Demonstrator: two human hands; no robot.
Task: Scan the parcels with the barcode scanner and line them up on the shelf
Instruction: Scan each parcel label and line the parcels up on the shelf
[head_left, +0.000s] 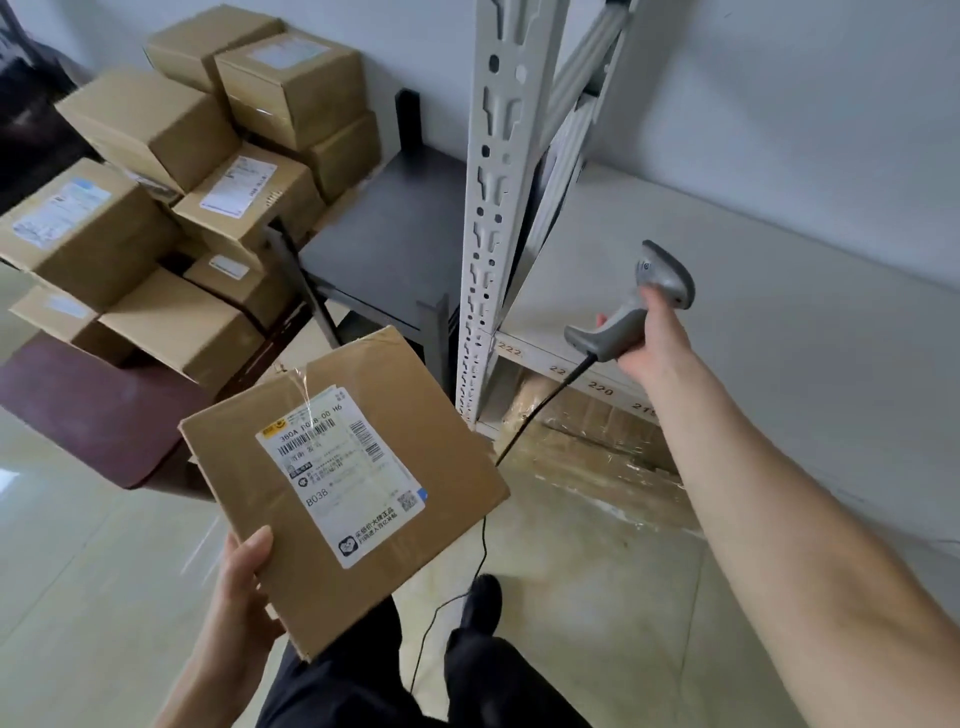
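Low in the centre of the frame, the left hand (244, 592) grips a flat cardboard parcel (343, 488) by its lower left corner, thumb curled onto the top face, the other fingers hidden beneath. The parcel is held in the air above the tiled floor (597, 597), tilted, with its label (343, 475) facing up; the label's long axis runs from upper left to lower right of the frame.

At right of centre, the right hand (649, 338) has its fingers wrapped round the handle of the grey barcode scanner (631, 306). The scanner's long axis runs from lower left to upper right, its head uppermost and pointing toward the white shelf (727, 291), above the shelf's surface and well apart from the parcel. A black cable (519, 431) drops from the handle's butt toward the floor.

The shelf's front edge carries number stickers. In the upper left of the frame a pile of cardboard boxes (171, 171) sits on a dark bench (93, 410), several with labels. A dark grey stand (384, 249) stands between the pile and the shelf's white upright post (485, 208).
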